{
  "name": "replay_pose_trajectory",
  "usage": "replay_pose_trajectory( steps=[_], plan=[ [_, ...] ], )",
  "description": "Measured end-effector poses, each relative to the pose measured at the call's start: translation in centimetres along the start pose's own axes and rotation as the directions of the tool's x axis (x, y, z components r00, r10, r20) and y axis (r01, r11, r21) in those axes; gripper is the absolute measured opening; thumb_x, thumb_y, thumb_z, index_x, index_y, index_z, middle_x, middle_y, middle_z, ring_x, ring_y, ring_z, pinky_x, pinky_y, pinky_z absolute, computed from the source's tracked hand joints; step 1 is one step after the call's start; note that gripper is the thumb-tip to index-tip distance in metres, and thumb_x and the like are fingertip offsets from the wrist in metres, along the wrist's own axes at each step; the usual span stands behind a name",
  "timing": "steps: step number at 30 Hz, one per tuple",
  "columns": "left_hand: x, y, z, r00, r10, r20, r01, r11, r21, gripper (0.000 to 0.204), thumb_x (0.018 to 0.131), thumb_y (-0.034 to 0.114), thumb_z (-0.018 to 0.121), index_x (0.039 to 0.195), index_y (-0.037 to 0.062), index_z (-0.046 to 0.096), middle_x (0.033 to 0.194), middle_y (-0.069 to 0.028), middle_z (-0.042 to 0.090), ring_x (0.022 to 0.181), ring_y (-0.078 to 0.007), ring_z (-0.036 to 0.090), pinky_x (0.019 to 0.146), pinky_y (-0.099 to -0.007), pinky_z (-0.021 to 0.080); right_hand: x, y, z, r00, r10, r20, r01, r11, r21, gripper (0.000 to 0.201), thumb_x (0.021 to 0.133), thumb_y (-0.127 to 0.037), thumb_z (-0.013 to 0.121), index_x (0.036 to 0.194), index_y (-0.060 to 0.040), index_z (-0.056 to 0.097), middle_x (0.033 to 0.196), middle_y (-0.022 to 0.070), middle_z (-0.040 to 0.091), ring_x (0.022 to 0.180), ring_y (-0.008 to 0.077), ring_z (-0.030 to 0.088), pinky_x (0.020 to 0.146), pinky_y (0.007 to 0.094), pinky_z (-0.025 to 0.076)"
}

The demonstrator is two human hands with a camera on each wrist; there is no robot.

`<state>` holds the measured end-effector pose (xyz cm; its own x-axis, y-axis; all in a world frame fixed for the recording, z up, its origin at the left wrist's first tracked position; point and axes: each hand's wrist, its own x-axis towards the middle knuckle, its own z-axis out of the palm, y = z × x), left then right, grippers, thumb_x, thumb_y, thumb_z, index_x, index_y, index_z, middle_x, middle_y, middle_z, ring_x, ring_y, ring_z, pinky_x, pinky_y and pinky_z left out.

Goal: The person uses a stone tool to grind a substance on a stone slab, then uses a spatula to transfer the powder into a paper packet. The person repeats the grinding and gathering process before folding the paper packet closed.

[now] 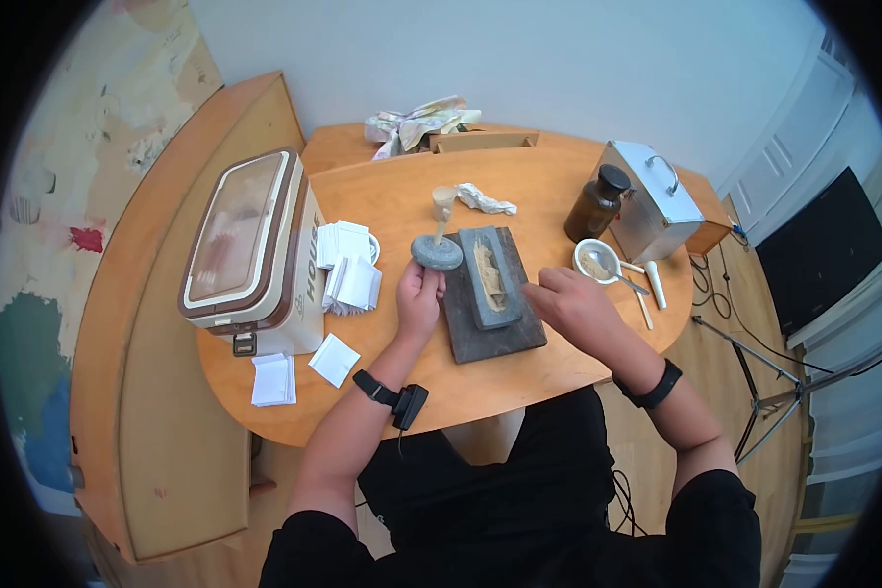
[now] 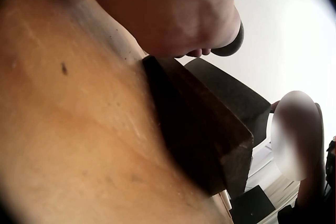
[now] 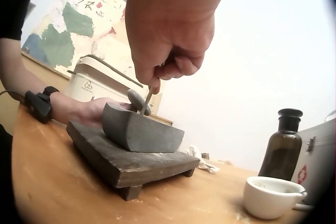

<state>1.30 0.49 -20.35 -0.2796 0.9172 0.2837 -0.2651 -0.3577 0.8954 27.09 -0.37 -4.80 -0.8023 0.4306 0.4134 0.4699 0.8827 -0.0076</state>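
I'm seeing even, cool light in the head view, its curved edges falling into black. The left wrist view is glaring white at right, shadowing mid-frame, and blurring an oval patch [image 2: 296, 136]. The right wrist view is showing bright, dark-cornered.

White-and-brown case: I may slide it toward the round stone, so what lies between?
In the head view, stacks of white papers and a partly hidden round white thing lie between the case and the round stone in the left hand.
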Motion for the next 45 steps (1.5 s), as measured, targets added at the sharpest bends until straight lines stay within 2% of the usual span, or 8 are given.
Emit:
replay_pose_trajectory(
  steps=[6,9,14,20,26,32,38,45],
  plan=[
    [-0.2,0.0,0.2,1.0,-0.001,-0.021,0.001,1.0,-0.016,0.017,0.11,0.018,0.051,0.112,0.0034,0.059,0.08,0.0005,0.056,0.068,-0.006,0.048,0.061,-0.0215,0.04,1.3,-0.6,-1.9,0.999,-0.036,-0.031,0.036,0.999,0.004,0.012,0.079,-0.006,0.07,0.087,-0.0044,0.062,0.084,0.0086,0.055,0.08,0.0268,0.062,0.065,0.0397,0.052],
    [-0.1,0.0,0.2,1.0,0.005,-0.019,-0.006,1.0,-0.019,0.017,0.11,0.017,0.05,0.112,0.0027,0.06,0.079,0.0011,0.055,0.067,-0.0059,0.047,0.061,-0.0221,0.039,1.6,-1.1,-3.3,0.997,-0.033,0.067,0.034,0.999,-0.007,0.009,0.079,-0.005,0.069,0.084,-0.0036,0.062,0.085,0.0086,0.056,0.081,0.0269,0.062,0.065,0.04,0.053],
    [-0.1,0.0,0.3,1.0,0.002,-0.007,-0.002,1.0,0.01,0.016,0.11,0.016,0.05,0.112,0.0028,0.06,0.079,0.001,0.055,0.067,-0.006,0.048,0.061,-0.0222,0.039,3.3,-0.4,-1.7,0.972,-0.151,0.179,0.166,0.984,-0.07,0.011,0.079,-0.005,0.07,0.086,-0.0041,0.062,0.08,0.0088,0.053,0.079,0.0274,0.061,0.067,0.0384,0.052],
    [0.0,-0.1,0.2,0.998,0.006,-0.057,-0.007,1.0,-0.014,0.016,0.11,0.016,0.05,0.112,0.0029,0.059,0.078,0.0013,0.055,0.067,-0.0057,0.047,0.06,-0.0221,0.039,3.8,-0.5,-2.3,0.985,-0.127,0.121,0.13,0.991,-0.022,0.008,0.08,-0.005,0.068,0.086,-0.0043,0.063,0.081,0.0085,0.054,0.079,0.0277,0.061,0.067,0.04,0.052],
    [-0.2,-0.3,0.1,1.0,0.006,0.017,-0.005,1.0,-0.027,0.014,0.11,0.017,0.052,0.111,0.0044,0.058,0.081,0.0001,0.057,0.068,-0.0063,0.048,0.061,-0.0211,0.04,2.0,-1.7,-3.7,0.978,-0.047,0.201,0.04,0.999,0.037,0.008,0.079,-0.006,0.068,0.078,-0.004,0.06,0.085,0.0101,0.058,0.083,0.029,0.064,0.069,0.0405,0.055],
    [-0.1,0.0,0.3,1.0,-0.012,-0.019,0.012,1.0,-0.017,0.013,0.11,0.017,0.052,0.11,0.005,0.058,0.081,-0.0003,0.057,0.068,-0.0063,0.049,0.062,-0.0211,0.04,2.5,-0.3,-1.8,0.994,-0.063,0.084,0.064,0.998,-0.011,0.009,0.079,-0.005,0.07,0.085,-0.0035,0.063,0.078,0.0089,0.053,0.074,0.0274,0.06,0.063,0.0403,0.051],
    [-0.3,0.0,0.4,0.999,-0.022,-0.029,0.021,0.999,-0.034,0.016,0.109,0.014,0.05,0.114,0.0024,0.059,0.081,0.0004,0.057,0.068,-0.0056,0.048,0.061,-0.0214,0.039,1.7,-0.9,-1.4,0.99,-0.09,0.108,0.089,0.996,0.017,0.01,0.08,-0.005,0.07,0.089,-0.0042,0.067,0.078,0.0084,0.055,0.074,0.0267,0.061,0.062,0.0405,0.051],
    [-0.3,-0.1,0.1,0.999,-0.021,-0.03,0.02,0.999,-0.043,0.015,0.11,0.014,0.051,0.113,0.0029,0.059,0.081,-0.0002,0.057,0.068,-0.0058,0.048,0.06,-0.0214,0.04,1.2,-1.0,-2.3,1.0,0.012,-0.012,-0.012,0.999,0.053,0.012,0.08,-0.005,0.072,0.09,-0.0026,0.067,0.078,0.0091,0.056,0.076,0.0273,0.062,0.063,0.0401,0.051]
  ],
)
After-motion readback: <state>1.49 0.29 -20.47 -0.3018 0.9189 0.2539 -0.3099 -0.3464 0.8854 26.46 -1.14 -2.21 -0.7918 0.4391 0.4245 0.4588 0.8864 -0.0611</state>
